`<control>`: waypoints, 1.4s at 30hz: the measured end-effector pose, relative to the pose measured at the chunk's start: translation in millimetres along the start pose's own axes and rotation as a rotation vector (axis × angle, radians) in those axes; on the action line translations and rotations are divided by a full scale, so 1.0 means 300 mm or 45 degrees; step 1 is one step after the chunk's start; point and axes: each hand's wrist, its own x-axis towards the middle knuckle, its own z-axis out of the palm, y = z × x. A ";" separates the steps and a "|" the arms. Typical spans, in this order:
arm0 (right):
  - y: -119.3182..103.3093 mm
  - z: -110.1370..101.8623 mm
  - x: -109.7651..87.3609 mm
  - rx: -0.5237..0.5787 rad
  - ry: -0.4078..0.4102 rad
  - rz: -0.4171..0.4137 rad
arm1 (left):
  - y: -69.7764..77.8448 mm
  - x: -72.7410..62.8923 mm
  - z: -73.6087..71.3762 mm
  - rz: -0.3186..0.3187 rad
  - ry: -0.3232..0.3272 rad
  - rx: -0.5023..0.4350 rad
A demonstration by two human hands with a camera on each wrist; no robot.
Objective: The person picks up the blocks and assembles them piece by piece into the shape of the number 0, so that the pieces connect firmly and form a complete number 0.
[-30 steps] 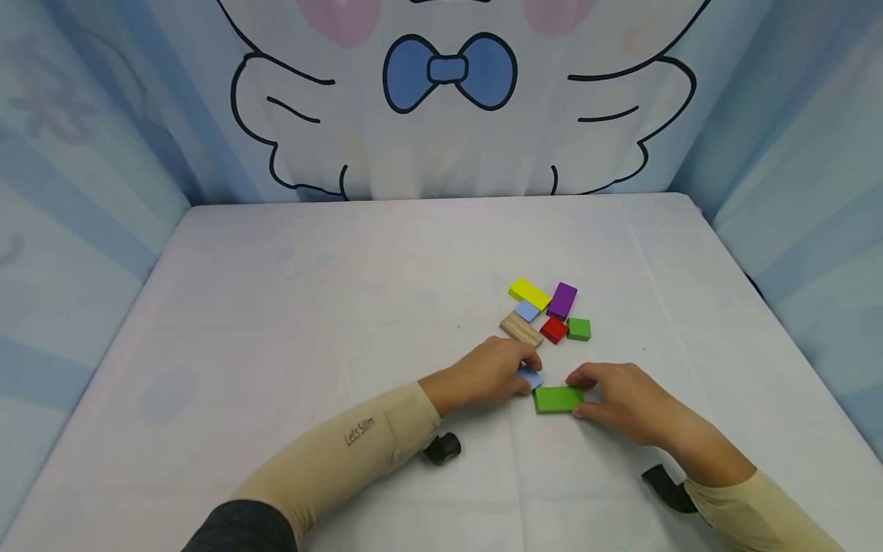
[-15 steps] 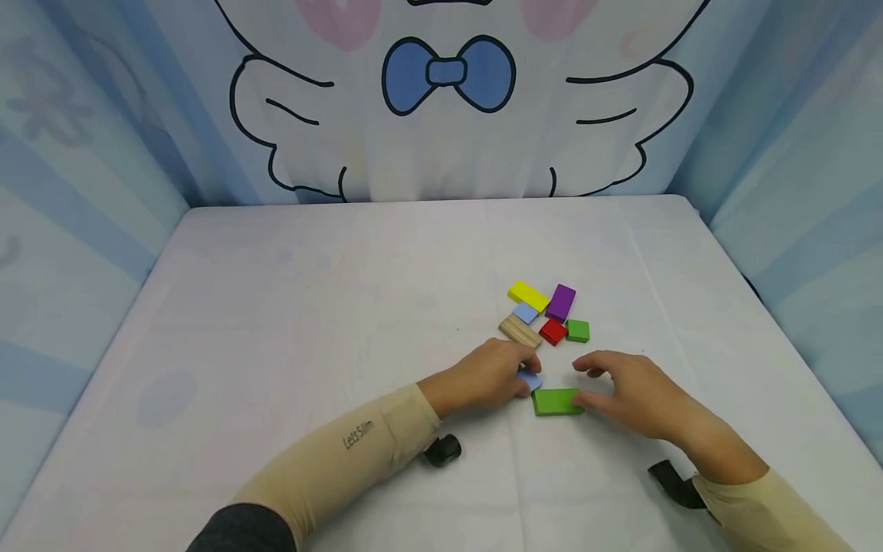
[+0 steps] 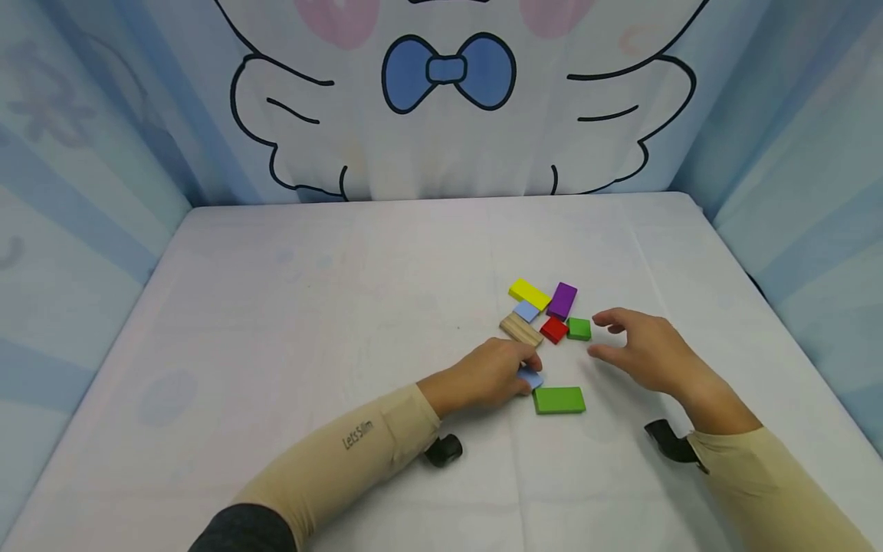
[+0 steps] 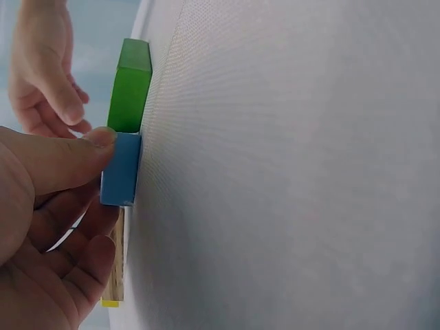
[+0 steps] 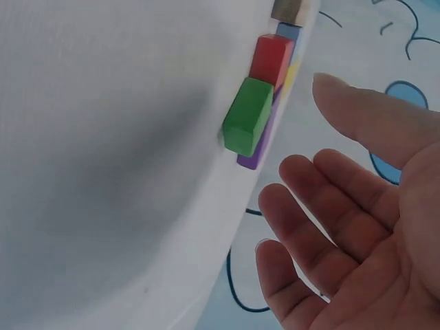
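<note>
Right hand is now farther off, away from the long green block | thumb and fingers wide apart, holding nothing | small green block just left of its fingertips, this hand nearer | left hand pinches near blue block

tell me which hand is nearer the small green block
Right: the right hand is just right of the small green block, apart; the left hand is farther, to its lower left.

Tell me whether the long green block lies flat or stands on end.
Flat: the long green block rests on the white surface, broad face up.
</note>
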 end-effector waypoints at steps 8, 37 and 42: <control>0.012 0.027 0.054 0.015 -0.014 0.044 | -0.005 0.002 0.004 -0.016 -0.010 -0.002; 0.005 0.044 0.118 0.008 0.006 0.111 | -0.004 0.010 0.003 -0.005 -0.015 0.001; 0.019 0.039 0.113 0.013 0.007 0.112 | -0.001 0.005 0.002 -0.014 -0.017 0.002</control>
